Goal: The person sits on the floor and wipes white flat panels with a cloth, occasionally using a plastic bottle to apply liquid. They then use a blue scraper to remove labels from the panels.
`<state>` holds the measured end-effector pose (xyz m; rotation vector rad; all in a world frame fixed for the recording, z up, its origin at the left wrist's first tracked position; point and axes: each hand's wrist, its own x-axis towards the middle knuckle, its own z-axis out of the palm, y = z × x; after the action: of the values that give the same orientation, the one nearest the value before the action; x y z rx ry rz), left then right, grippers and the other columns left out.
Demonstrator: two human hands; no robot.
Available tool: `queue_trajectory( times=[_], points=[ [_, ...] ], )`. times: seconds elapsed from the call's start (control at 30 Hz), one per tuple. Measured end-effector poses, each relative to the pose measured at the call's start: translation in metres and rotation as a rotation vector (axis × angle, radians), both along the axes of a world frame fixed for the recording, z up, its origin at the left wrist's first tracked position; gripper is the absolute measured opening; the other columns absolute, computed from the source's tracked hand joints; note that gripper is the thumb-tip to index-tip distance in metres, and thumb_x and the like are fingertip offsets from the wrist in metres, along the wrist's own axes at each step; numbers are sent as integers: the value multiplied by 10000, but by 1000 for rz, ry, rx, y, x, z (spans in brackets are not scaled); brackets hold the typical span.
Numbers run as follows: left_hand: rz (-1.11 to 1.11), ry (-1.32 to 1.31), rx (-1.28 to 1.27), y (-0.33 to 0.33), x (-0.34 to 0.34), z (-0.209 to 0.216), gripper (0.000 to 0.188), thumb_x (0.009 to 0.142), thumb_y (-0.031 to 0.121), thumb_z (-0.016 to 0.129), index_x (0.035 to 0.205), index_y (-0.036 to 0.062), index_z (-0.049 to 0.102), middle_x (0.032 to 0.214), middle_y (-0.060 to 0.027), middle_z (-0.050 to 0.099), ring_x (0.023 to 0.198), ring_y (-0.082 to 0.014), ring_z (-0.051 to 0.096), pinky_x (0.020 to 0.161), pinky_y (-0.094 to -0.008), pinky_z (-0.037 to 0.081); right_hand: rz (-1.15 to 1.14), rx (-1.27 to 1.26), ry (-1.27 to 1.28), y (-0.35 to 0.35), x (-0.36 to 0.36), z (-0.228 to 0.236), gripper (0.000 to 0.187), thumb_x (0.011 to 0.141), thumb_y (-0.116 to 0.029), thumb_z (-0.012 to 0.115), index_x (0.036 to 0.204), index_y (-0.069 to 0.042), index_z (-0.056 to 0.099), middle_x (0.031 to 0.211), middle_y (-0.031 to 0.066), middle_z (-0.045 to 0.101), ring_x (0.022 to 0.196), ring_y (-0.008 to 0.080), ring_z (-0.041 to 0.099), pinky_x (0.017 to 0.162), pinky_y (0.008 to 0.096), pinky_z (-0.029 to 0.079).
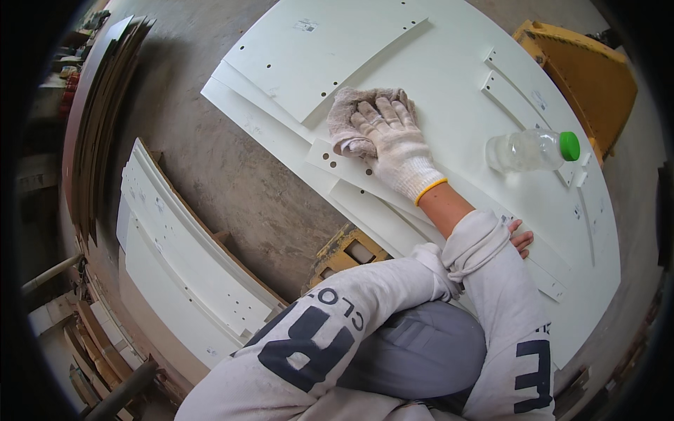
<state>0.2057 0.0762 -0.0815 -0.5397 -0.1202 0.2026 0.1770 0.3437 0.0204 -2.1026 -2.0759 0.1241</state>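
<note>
My right hand [397,140], in a white knit glove with a yellow cuff, presses a greyish-pink cloth [345,116] against a white panel. The cloth is bunched under and around its fingers. Beneath the hand lies a narrow white strip with holes [330,160]. My arms cross: the left one passes under the right forearm. Of my left hand [521,238] only bare fingertips show, laid on the white panels beyond the right sleeve; the rest is hidden.
Stacked white panels [456,84] with drilled holes spread ahead. A clear bottle with a green cap [526,150] lies on its side at right. More panels [189,259] lie lower left. Brown boards [105,119] lean at far left. Yellow metal equipment [583,77] stands at upper right.
</note>
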Motion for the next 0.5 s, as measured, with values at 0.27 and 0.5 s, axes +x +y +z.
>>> queue_trajectory(
  times=[0.27,0.5],
  points=[
    [-146,-29,-136,-41,31,-28,561,1137,439,286,1644,199,278,1681,-165,337,1566,-293,309,1284,-409,266,-90,-40,-24,-40,35,6,635,963,-426,644,1537,-180,528,1639,82,444,1565,315,305,1316,474,150],
    [335,108,909,-55,30,-46,614,1072,348,380,1623,97,275,1701,-149,301,1587,-305,256,1322,-477,188,106,-176,4,-145,33,19,656,895,-515,705,1460,-194,614,1552,78,544,1521,342,372,1307,483,188]
  ],
)
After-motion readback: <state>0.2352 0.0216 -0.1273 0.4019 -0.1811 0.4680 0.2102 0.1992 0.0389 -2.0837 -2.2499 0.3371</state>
